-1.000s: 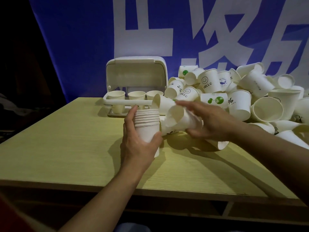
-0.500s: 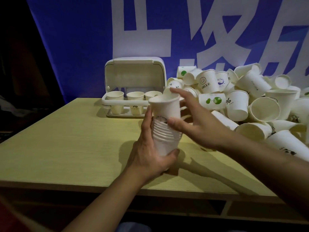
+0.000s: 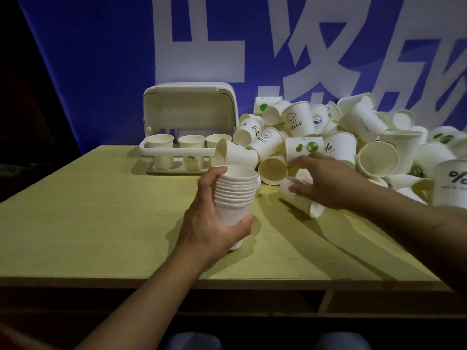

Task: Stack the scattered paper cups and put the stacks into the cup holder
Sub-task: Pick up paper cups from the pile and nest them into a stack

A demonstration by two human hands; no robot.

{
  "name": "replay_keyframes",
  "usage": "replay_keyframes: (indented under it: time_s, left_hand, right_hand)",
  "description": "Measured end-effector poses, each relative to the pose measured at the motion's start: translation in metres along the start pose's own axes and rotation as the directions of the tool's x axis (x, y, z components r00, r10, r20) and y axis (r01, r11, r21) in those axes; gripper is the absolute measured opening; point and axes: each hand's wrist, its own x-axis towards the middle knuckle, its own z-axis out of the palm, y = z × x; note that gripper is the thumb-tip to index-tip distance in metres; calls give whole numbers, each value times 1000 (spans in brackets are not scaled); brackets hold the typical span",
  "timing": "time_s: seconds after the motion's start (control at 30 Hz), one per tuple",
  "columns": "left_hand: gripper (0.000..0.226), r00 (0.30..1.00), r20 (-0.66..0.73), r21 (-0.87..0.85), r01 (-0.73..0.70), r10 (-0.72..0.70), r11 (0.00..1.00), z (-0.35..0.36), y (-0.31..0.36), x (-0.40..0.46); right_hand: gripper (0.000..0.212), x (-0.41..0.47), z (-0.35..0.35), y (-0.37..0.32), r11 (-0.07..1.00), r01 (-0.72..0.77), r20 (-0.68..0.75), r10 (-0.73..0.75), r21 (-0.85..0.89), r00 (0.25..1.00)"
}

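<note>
My left hand (image 3: 209,223) grips an upright stack of several white paper cups (image 3: 236,195) just above the yellow table (image 3: 101,210). My right hand (image 3: 328,183) reaches over a single cup lying on its side (image 3: 303,203) at the near edge of the pile; its thumb touches that cup and its fingers are stretched out to the left. A big heap of scattered paper cups (image 3: 341,145), some printed, fills the table's right side. At the back stands the white cup holder (image 3: 177,153) with its lid (image 3: 189,109) up and three cup stacks inside.
A blue banner with large white characters (image 3: 101,72) hangs right behind the table. One loose cup (image 3: 235,154) lies tilted between the holder and my held stack. The table's front edge (image 3: 227,281) runs close to my forearms.
The cup my right hand was setting on the stack now sits in it. My right hand has moved right and down to a lying cup. My left hand has lowered the stack slightly.
</note>
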Motion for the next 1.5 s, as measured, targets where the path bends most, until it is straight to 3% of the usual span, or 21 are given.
replay_keyframes:
  time_s: [0.1, 0.27, 0.4, 0.53, 0.6, 0.77, 0.93, 1.07, 1.2, 1.33, 1.43, 1.5]
  left_hand:
    - [94, 1000, -6, -12, -1, 1, 1000, 0, -1, 0]
    - [96, 1000, 16, -24, 16, -15, 1000, 0, -1, 0]
    - [99, 1000, 15, -33, 7, -6, 999, 0, -1, 1]
    - [105, 1000, 7, -7, -29, 29, 1000, -1, -2, 1]
    - [104, 999, 15, -1, -28, 28, 1000, 0, -2, 2]
    - [101, 1000, 3, -16, -19, 19, 1000, 0, 0, 1]
    - [105, 1000, 5, -28, -30, 30, 999, 2, -4, 2]
    - [102, 1000, 8, -36, -18, 18, 999, 1, -1, 2]
    - [97, 998, 61, -104, 12, -6, 995, -1, 1, 1]
    - [97, 988, 155, -182, 6, 22, 983, -3, 2, 2]
    - [97, 978, 204, -232, 6, 43, 973, -5, 3, 3]
    - [100, 975, 218, -254, 25, 32, 967, -6, 3, 4]
  right_hand:
    - [64, -1, 7, 5, 996, -68, 141, 60, 50, 988]
    - [72, 1, 4, 5, 998, -48, 294, 35, 35, 955]
    - [77, 5, 0, 2, 993, -70, 325, 37, 91, 945]
    - [83, 6, -8, -5, 889, -62, 163, -14, 454, 987]
    - [81, 1, -2, -8, 842, -4, 32, -15, 539, 999]
    - [61, -14, 28, -8, 814, 107, -118, -48, 571, 992]
    - [43, -20, 39, -4, 767, 83, -96, -28, 636, 995]
    - [49, -22, 40, -3, 766, 128, -164, -30, 630, 986]
    - [75, -17, 18, -9, 657, 188, -301, 62, 730, 952]
    - [51, -9, -2, -32, 617, 243, -385, 106, 749, 917]
    - [41, -8, -4, -52, 505, 291, -366, 55, 813, 929]
    - [19, -8, -2, -65, 405, 316, -353, 18, 858, 935]
